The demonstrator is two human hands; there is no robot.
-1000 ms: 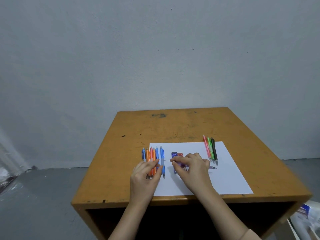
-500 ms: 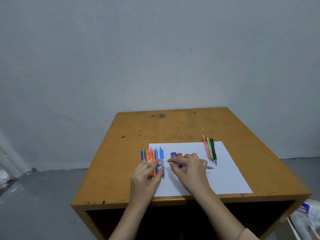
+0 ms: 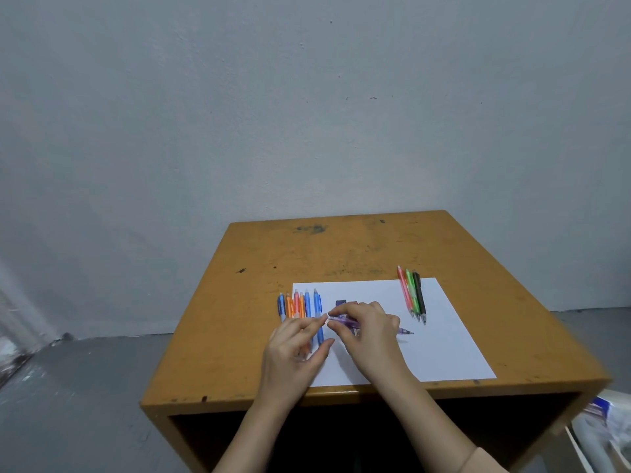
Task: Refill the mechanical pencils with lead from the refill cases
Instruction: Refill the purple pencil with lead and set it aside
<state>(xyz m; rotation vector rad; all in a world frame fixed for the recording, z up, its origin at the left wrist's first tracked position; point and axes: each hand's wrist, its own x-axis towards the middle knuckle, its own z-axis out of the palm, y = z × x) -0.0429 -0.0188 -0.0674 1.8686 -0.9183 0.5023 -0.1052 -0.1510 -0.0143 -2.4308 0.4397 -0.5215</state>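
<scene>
Largely hidden behind the right hand (image 3: pixel 370 331), near the middle of the sheet of paper (image 3: pixel 444 343): two small refill cases (image 3: pixel 341 302), one dark blue, one red, only their far ends showing. Lids and contents impossible to make out.

Curled round a purple mechanical pencil (image 3: pixel 343 321), that right hand, gripping the barrel roughly level above the sheet, metal tip poking out toward the sheet's right edge, pale cap end toward the left. Meeting that cap end, the fingertips of the left hand (image 3: pixel 295 349), thumb spread apart below. Too small to tell whether a lead is pinched there, so grasping or released left undecided.

Partly covered by the left hand: a row of blue and orange pencils (image 3: pixel 302 305), side by side along the sheet's left edge, caps toward the far edge of the desk (image 3: pixel 341 247), the leftmost two off the paper on bare wood, tips out of sight under the fingers.

At the sheet's far right corner, well apart from both hands: three more pencils (image 3: pixel 413 291), pink, green and black, lying close together, tips toward the near edge.

Scuffed and smudged dark toward its far edge, the orange-brown desk top. Dark and unreadable, the open cavity beneath its near edge.

Cut off at the lower right of the view: a white object (image 3: pixel 604 428) with a blue patch, blurred beyond naming. Behind, a plain grey wall (image 3: pixel 307 114); below, a grey floor (image 3: pixel 85 404). At the bottom edge, a scrap of pale sleeve (image 3: pixel 485 460).
</scene>
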